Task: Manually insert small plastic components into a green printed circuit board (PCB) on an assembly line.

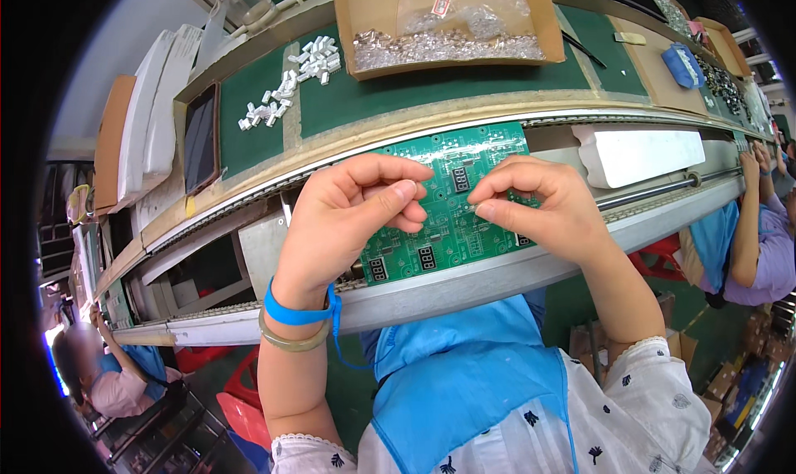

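A green circuit board (456, 233) lies across the metal conveyor rails in front of me. Several small dark digit displays (426, 258) sit on it. Over the board's left part is my left hand (358, 199), fingers curled in and thumb close against them. My right hand (543, 202) hovers above the right part, its thumb and index fingertips nearly together in a pinch. Anything between the fingers of either hand is too small or hidden to make out. A blue wrist strap (300, 312) and a bangle (292, 341) are on my left wrist.
Beyond the rail, a cardboard box (452, 69) holds many small shiny metal parts. White small parts (315, 59) lie on the green mat to its left, near a dark tablet-like panel (201, 138). White foam (638, 156) rests at the right. Other people work at both sides.
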Available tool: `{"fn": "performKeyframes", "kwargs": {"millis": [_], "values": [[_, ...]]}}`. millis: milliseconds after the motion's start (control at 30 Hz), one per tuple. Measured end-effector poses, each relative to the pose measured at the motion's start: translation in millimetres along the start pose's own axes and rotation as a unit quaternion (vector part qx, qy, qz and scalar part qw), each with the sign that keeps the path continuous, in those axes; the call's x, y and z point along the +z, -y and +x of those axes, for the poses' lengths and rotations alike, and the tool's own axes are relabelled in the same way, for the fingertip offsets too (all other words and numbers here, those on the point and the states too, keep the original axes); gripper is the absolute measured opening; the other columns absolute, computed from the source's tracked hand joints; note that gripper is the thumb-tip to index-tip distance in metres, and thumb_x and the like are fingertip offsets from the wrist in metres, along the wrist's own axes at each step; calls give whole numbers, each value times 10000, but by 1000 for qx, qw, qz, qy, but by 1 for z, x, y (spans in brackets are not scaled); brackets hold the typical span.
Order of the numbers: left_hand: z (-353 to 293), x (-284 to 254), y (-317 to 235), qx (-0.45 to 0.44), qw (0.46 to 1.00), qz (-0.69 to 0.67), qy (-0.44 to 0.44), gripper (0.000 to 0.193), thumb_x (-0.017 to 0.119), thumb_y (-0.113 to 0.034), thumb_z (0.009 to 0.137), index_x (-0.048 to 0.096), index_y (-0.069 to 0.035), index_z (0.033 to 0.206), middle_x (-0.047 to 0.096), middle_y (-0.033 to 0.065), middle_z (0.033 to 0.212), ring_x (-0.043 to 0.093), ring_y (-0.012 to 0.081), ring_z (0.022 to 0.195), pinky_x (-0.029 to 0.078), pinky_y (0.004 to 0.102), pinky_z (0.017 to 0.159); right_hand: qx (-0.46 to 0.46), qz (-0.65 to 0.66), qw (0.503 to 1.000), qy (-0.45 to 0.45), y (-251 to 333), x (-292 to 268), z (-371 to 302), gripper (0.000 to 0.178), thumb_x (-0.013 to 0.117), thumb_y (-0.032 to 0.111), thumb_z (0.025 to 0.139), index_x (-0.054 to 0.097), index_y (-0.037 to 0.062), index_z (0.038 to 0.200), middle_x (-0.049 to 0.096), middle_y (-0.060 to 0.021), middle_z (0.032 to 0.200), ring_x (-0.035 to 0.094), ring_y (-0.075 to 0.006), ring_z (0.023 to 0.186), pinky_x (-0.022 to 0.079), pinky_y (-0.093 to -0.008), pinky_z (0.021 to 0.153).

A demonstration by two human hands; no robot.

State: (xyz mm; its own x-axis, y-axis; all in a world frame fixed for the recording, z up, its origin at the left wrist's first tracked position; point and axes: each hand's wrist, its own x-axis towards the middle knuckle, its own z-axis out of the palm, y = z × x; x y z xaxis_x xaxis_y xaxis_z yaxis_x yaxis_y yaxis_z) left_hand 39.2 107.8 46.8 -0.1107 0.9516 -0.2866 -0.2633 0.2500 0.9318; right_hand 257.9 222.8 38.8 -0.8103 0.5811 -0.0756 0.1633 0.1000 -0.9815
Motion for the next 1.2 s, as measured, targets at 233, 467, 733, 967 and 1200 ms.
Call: {"fn": "performKeyframes", "kwargs": {"millis": [233, 467, 733, 967, 1200], "values": [[-7, -14, 11, 30, 999, 21, -3, 167, 651, -31, 930, 683, 30, 1082, 695, 58, 966, 645, 88, 803, 552, 231, 719, -161, -212, 964, 10, -10, 25, 10, 115, 685, 85, 811, 717, 54, 917, 693, -84, 882, 655, -269, 836, 529, -372, 746], [-14, -19, 12, 5, 998, 40, -39, 165, 679, -16, 892, 699, 23, 1051, 705, 46, 927, 627, 66, 758, 534, 216, 683, -172, -293, 940, 25, -15, 42, 13, 81, 677, 76, 773, 698, 66, 850, 673, -85, 823, 645, -289, 837, 526, -412, 758], [-19, -20, 13, -6, 998, 36, -47, 149, 691, -16, 884, 687, 24, 1027, 689, 45, 896, 630, 71, 758, 539, 215, 674, -182, -329, 926, 36, -13, 47, 16, 95, 693, 43, 756, 689, 46, 851, 673, -88, 840, 628, -290, 782, 515, -397, 721], [-20, -21, 14, -6, 998, 37, -54, 142, 697, -15, 880, 687, 15, 1019, 686, 37, 892, 627, 66, 756, 533, 210, 673, -183, -348, 919, 20, -9, 51, 16, 70, 692, 46, 748, 688, 40, 818, 673, -107, 801, 637, -303, 753, 521, -411, 707], [-22, -21, 16, 11, 997, 51, -59, 132, 703, -15, 873, 693, 11, 1002, 680, 24, 877, 606, 51, 728, 506, 196, 640, -163, -391, 905, 39, -1, 54, 18, 64, 686, 64, 754, 697, 45, 813, 677, -113, 791, 643, -298, 743, 521, -416, 696]]}}
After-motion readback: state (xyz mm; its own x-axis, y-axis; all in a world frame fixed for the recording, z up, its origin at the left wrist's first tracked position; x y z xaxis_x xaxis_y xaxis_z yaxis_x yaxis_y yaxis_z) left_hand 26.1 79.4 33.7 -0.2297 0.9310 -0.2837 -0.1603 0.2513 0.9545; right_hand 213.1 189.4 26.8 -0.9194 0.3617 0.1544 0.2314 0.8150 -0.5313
